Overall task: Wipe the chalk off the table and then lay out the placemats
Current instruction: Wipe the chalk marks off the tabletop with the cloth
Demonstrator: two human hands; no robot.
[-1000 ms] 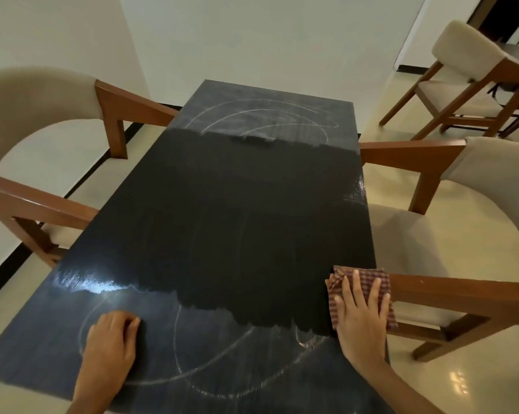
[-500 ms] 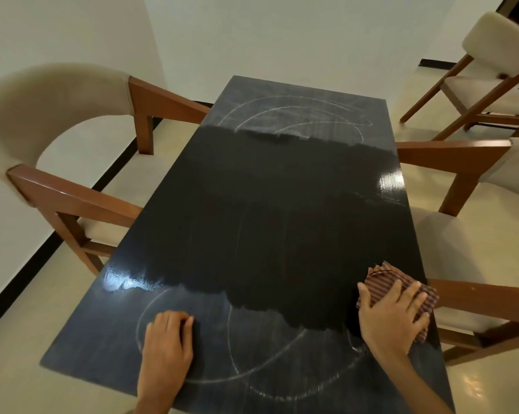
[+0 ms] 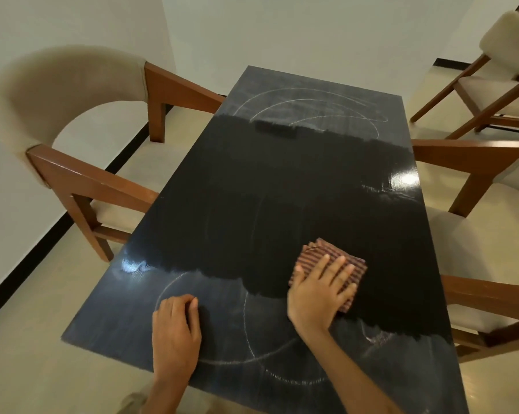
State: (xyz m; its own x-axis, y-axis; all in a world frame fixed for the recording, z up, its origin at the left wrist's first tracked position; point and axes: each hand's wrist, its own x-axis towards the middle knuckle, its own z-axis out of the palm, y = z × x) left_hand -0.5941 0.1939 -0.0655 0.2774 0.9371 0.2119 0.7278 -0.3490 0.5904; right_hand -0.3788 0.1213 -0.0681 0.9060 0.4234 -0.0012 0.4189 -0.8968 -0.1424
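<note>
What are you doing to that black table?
A person is wiping chalk off the black table. The right hand presses a striped cloth flat on the top, while the left hand rests on the near end. The middle looks wiped dark; chalk lines remain at the far and near ends. No placemats are in view.

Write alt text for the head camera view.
A right hand presses a folded brown striped cloth flat on a long black table, its middle wiped dark while white chalk curves remain at both ends. The left hand rests near the edge; beige cushioned wooden chairs flank it.
</note>
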